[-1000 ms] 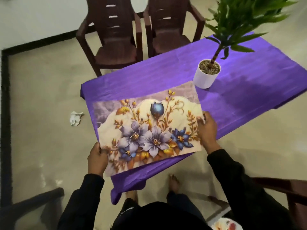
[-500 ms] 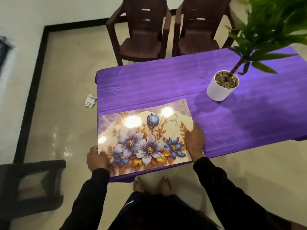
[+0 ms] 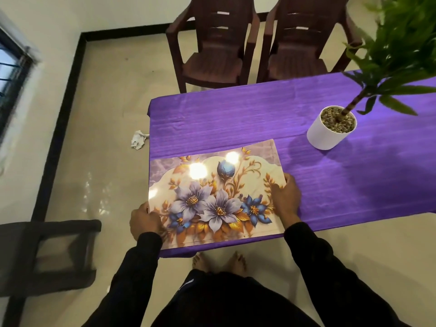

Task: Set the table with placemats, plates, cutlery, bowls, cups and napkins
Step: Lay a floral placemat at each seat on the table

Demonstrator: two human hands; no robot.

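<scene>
Left hand (image 3: 144, 220) grips the near-left edge of the glossy rectangular floral placemat (image 3: 213, 197), lying at the near-left corner of the purple-clothed table (image 3: 236, 119); right hand (image 3: 285, 199) rests on its right edge, fingers relaxed. First placemat apparently just being positioned; plates, cutlery, bowls, cups, napkins remain unseen.

The room is lit from overhead, fairly evenly though a little dim. Two bright white glare spots sit on the glossy placemat (image 3: 212, 194), with a fainter one at its left edge, and softer reflections shine on the polished floor (image 3: 94, 199) to the left. The potted plant (image 3: 332, 126) throws a broad dark shadow across the purple tabletop (image 3: 236, 119) to the right. Wide-angle distortion bends the edges; the window (image 3: 11, 74) at far left and the plant's leaves are smeared with blur.
</scene>
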